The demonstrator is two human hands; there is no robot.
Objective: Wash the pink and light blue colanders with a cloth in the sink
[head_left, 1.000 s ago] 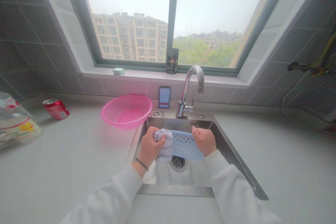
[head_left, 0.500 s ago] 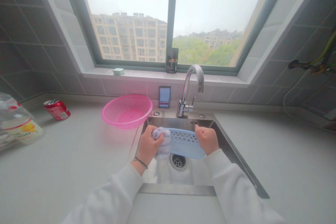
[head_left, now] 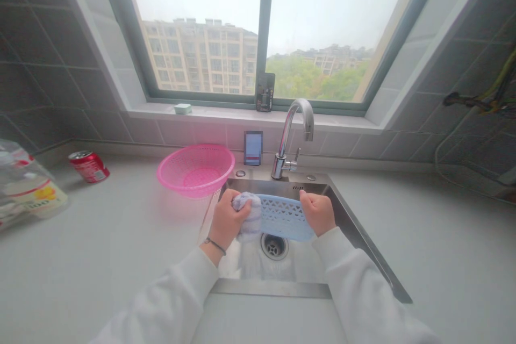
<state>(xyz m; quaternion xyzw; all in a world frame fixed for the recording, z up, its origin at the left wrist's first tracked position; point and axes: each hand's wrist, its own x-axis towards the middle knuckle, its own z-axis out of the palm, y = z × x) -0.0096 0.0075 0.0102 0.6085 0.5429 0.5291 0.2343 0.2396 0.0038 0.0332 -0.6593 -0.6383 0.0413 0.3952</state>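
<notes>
**Blue tray held over the drain, cloth clenched against one end**

The head view is the only one we have. We look down into a stainless steel sink [head_left: 269,289], where a pale blue perforated plastic tray [head_left: 284,218] hangs level above the drain [head_left: 274,246], touching neither the drain nor the sink floor. The left hand [head_left: 228,216] is clenched around a lilac cloth [head_left: 248,216], pressing it onto the tray's left end, which the cloth hides. The right hand [head_left: 318,213] grasps the tray's right end, its fingers [head_left: 308,201] curled over the edge. We cannot tell whether the surfaces are wet, and no water shows at the chrome faucet [head_left: 293,137].

We see a few risks here. If the tray is wet, pressure from the cloth could make it slip from the right hand and strike the steel or the drain. The thin perforated plastic could also flex or crack if the hands squeeze it too hard. A pink plastic colander [head_left: 195,171] sits at the sink's left corner, so a wide movement of the left arm could knock it in. Splashes could reach the phone [head_left: 252,148] standing behind the sink. Farther left on the tabletop [head_left: 100,258], a red can [head_left: 89,166] lies on its side, well clear of the hands.
</notes>
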